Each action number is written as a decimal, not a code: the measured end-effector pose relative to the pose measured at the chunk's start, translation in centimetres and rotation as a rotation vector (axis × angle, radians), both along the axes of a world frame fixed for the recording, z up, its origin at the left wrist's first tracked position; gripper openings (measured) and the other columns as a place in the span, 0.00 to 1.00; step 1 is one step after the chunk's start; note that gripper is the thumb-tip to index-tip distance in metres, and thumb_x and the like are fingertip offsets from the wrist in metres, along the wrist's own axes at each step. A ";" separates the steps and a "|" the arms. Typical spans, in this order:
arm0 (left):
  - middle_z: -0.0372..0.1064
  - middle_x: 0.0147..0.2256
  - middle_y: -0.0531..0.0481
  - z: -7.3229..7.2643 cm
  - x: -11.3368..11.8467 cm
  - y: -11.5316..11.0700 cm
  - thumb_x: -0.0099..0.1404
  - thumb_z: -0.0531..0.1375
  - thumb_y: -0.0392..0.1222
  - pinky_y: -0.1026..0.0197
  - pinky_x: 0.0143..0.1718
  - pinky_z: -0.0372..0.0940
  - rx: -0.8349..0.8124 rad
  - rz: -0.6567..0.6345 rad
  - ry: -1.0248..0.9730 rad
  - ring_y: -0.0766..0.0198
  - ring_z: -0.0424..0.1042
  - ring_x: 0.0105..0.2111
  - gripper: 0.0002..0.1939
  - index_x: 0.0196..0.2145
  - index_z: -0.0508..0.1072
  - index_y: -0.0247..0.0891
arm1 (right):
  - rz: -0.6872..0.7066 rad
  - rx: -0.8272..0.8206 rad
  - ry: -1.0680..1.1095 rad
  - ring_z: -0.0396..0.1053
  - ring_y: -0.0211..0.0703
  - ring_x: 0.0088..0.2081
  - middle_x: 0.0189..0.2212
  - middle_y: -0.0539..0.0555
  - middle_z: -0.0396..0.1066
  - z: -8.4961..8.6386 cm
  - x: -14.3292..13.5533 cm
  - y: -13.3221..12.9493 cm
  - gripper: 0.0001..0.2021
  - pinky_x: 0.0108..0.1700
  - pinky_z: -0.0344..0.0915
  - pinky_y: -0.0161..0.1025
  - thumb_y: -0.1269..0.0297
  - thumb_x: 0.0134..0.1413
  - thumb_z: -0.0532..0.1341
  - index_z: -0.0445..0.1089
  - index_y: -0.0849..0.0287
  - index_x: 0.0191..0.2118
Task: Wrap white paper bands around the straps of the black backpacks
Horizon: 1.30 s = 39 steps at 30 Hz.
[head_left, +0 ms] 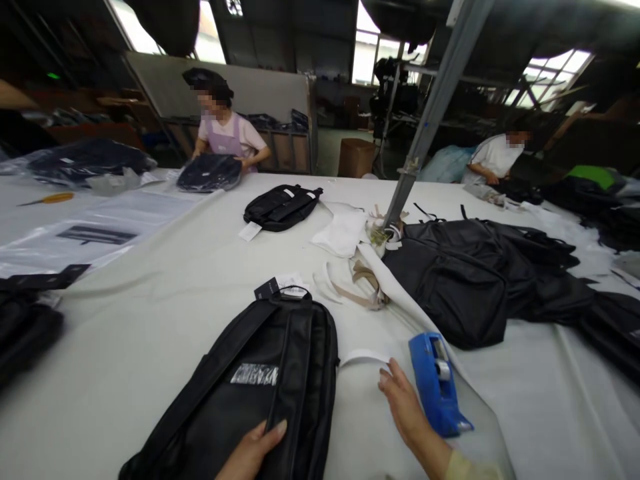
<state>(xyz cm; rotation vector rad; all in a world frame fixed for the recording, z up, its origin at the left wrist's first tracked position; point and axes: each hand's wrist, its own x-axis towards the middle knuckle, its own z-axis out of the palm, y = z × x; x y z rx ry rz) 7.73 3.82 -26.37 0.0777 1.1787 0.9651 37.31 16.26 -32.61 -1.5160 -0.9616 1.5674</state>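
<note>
A black backpack [215,400] lies strap side up in front of me, with a clear shiny patch [255,374] on its back panel. At its top loop are a black hang tag [267,289] and a white label. My left hand [253,450] is closed on the backpack's shoulder strap near the bottom edge. Right of the bag, my right hand [405,407] has its fingers stretched out. Its fingertips meet the end of a curved white strip [365,354] that reaches to the bag's side. Close by stands a blue tape dispenser [435,387].
Black bags [450,273] are piled at the right, beside a metal post [425,120]. A smaller black backpack [283,207] lies farther back. Plastic sheets [100,230] and orange-handled scissors [57,198] are at left. One person [227,133] handles a wrapped bag; another works at far right.
</note>
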 end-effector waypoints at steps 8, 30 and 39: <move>0.79 0.36 0.38 2.1 1.3 -0.2 0.52 0.70 0.46 0.48 0.45 0.74 -0.023 0.030 0.100 0.48 0.79 0.38 0.26 0.46 0.71 0.31 | 0.366 0.109 -0.834 0.73 0.53 0.36 0.32 0.61 0.75 1.6 2.7 -2.5 0.37 0.42 0.67 0.46 0.64 0.52 0.56 0.48 0.71 0.67; 0.78 0.29 0.38 6.3 0.2 0.7 0.59 0.63 0.38 0.50 0.36 0.76 -0.103 0.050 0.046 0.51 0.79 0.29 0.11 0.38 0.74 0.28 | 0.926 0.079 -0.357 0.61 0.33 0.15 0.18 0.49 0.69 5.5 -1.1 0.0 0.09 0.18 0.57 0.30 0.62 0.53 0.57 0.72 0.62 0.32; 0.78 0.28 0.40 7.2 0.2 1.5 0.58 0.65 0.37 0.52 0.34 0.76 -0.037 0.017 0.207 0.54 0.78 0.28 0.10 0.37 0.74 0.30 | 1.087 0.366 -0.952 0.74 0.49 0.30 0.27 0.63 0.76 11.2 -6.7 -2.3 0.07 0.32 0.66 0.39 0.69 0.45 0.59 0.75 0.63 0.27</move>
